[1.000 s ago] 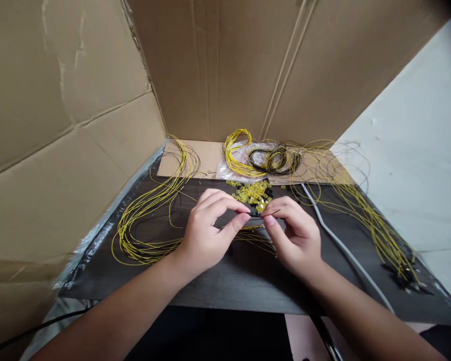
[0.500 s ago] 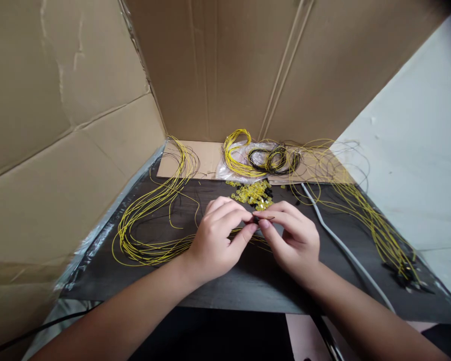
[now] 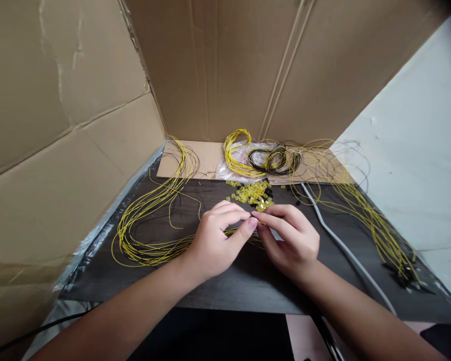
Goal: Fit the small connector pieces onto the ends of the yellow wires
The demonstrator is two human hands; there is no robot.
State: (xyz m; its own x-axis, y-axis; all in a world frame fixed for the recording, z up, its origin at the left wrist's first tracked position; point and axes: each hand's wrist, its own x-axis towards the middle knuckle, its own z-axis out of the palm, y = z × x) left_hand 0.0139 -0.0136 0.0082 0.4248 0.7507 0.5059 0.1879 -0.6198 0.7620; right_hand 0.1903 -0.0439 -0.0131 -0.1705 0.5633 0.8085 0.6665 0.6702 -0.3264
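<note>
Yellow wire, thin as thread, is what both hands are working right at the middle of the dark tabletop (image 3: 225, 286). Left hand (image 3: 214, 240) has thumb and forefinger pinched shut on the strand; right hand (image 3: 291, 240) meets it tip to tip, its own thumb and forefinger closed on the same yellow wire (image 3: 244, 231), which trails off to the left under the left palm. Whether a small piece sits between the fingertips as well, I can't tell; it's too tiny and covered.

By the look of it, this wire is feather-light and springy: it holds its loops, bends easily, and would likely kink if squeezed mid-span or slide out of a loose pinch. The safest hold looks like the one in use, close to the end, between fingertip pads, with the rest left free on the table.

Just beyond the fingertips lies a little heap of yellow beads (image 3: 252, 193), with a few dark bits mixed in at its edge. To the left, a big loose bundle of yellow wires (image 3: 146, 220) sweeps round in a curve. Further back, a coil of yellow and black wires (image 3: 263, 159) rests on a clear plastic bag (image 3: 225, 169). Out to the right, more yellow strands (image 3: 376, 225) run down toward dark ends near the table's edge, and a grey cable (image 3: 346, 250) crosses beside them. Cardboard walls (image 3: 78, 125) close in the left and back; a pale wall (image 3: 417, 150) stands at right.
</note>
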